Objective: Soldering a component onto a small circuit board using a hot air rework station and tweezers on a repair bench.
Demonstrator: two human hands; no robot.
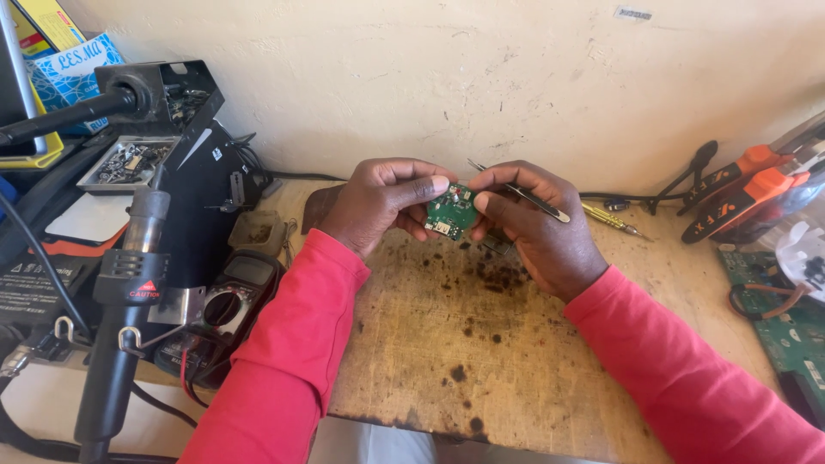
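Observation:
A small green circuit board point(450, 212) is pinched between both hands above a stained wooden board point(447, 344). My left hand point(378, 204) grips its left edge with thumb and fingers. My right hand point(541, 225) touches its right edge with the thumb and also holds metal tweezers point(526, 196), which lie across the fingers and point up and left. Both arms wear red sleeves.
A hot-air gun point(129, 292) stands in its holder at the left, beside a black multimeter point(228, 301) and a tray of small parts point(129, 161). A screwdriver point(612, 218), pliers point(687, 176), orange-handled tools point(739, 196) and a larger green circuit board point(786, 331) lie at the right.

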